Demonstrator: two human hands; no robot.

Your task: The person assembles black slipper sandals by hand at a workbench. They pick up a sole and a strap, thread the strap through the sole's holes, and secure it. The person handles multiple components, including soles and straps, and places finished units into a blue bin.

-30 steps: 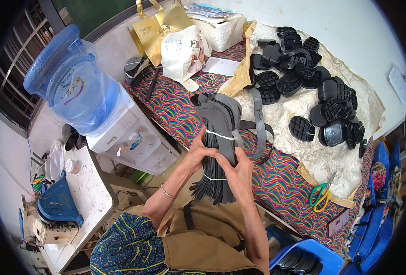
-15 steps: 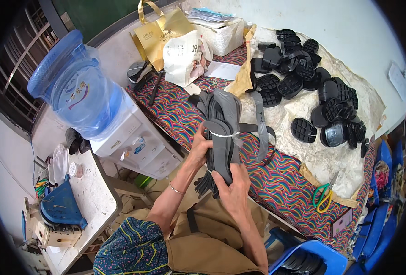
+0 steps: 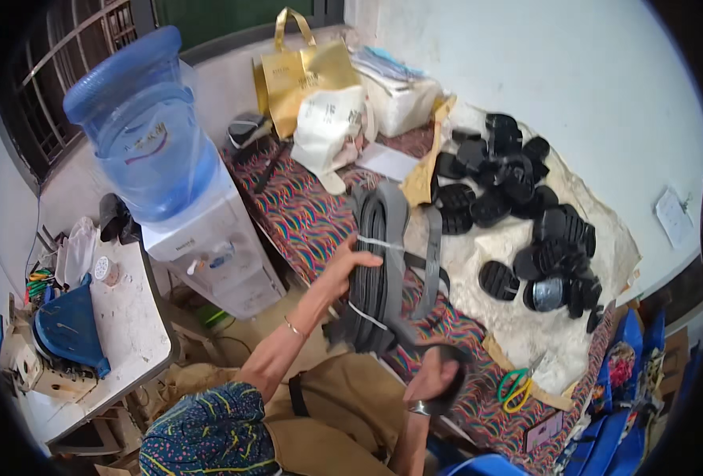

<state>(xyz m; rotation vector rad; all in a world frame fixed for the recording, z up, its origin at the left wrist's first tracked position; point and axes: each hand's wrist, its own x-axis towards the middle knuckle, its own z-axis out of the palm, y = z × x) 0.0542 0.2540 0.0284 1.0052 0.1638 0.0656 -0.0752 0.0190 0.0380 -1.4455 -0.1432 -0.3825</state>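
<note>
My left hand is closed round a thick bundle of long grey-black strips, its thumb lying across the front. White ties circle the bundle near its top and its bottom. To the lower right, my right hand is smeared by motion. A dark strip runs from the bundle's lower end to this hand and curls round its fingers, which are partly hidden. Another grey strip hangs in a loop at the bundle's right, over the patterned tabletop.
Black shoe-sole pieces lie piled on a whitish sheet. Green-and-yellow scissors and a phone are near the front edge. Gold and white bags stand behind. A water dispenser and a white side table are left.
My right hand has left the bundle's front and moved down and right with a strip. The bundle has turned, showing its stacked edges. The view has shifted slightly.
</note>
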